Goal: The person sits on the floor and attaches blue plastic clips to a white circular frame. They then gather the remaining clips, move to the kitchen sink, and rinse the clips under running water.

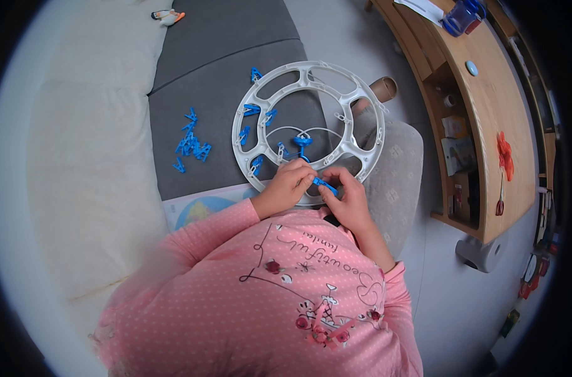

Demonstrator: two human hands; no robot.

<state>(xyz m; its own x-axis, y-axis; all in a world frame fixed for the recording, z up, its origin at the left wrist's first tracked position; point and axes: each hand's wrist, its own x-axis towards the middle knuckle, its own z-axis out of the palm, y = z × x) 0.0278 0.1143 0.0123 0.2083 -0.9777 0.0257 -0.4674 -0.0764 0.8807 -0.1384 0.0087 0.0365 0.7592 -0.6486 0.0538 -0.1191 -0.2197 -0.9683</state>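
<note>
Seen from the head camera, a seated person in a pink polka-dot top (286,276) works with both hands close together over the near side of a white ring-shaped frame (305,78). Between the hands lies a blue peg (325,186), slanting down to the right, just over the frame's near edge.

The right hand (347,198) is nearly closed, its thumb and forefinger set on either side of the peg in a pinch, with the other fingers curled under. The left hand (290,182) is folded, thumb drawn against the bent fingers, its tips meeting at the peg's upper left end; whether those tips grip the peg itself or something small beside it cannot be told.

More blue pegs (251,109) sit along the left part of the frame, while white links hang elsewhere around it. A blue knob (302,142) shows inside the ring, just beyond the left hand, where thin white cords meet.

To the left, a loose cluster of blue pegs (188,144) lies on a dark grey cushion (223,63), well apart from the hands. A toy penguin (167,17) lies at the far end, beside a cream sofa back (97,125); a wooden table (518,94) stands at right.
</note>
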